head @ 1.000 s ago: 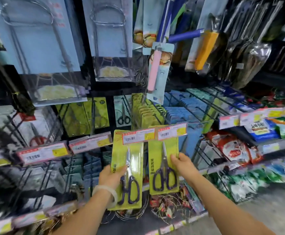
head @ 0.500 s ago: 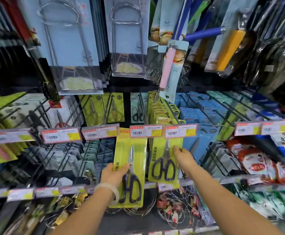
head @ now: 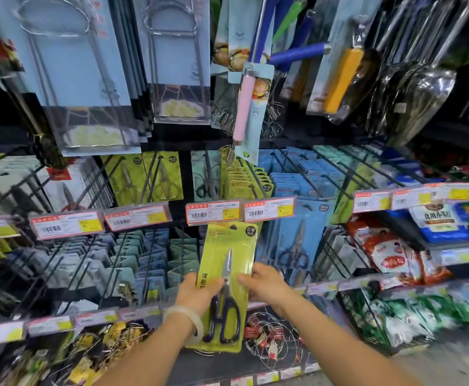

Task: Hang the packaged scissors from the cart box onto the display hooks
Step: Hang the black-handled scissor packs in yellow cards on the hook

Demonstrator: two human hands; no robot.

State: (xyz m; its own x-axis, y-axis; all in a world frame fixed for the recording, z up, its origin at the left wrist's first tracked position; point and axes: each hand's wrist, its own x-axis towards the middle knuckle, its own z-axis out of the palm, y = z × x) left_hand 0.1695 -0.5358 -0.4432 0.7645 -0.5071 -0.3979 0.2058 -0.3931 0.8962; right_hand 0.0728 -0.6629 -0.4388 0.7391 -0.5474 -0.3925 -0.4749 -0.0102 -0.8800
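Display rack (head: 306,174) of wire hooks, with price tags (head: 213,213) along the hook tips. Just below the tags, a yellow-green scissors package (head: 229,263) stands upright, its hang hole near the top, apparently not yet on a hook. Left hand (head: 197,295) and right hand (head: 266,286) pinch its side edges, fingers clamped. Step: hanging. Next: raise the hole onto a hook tip.

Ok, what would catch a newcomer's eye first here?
Centre frame, a yellow-green scissors package held upright below the red-edged price tags, gripped by the left hand and the right hand. Above it hangs a pink-handled whisk; an orange-handled utensil hangs upper right.
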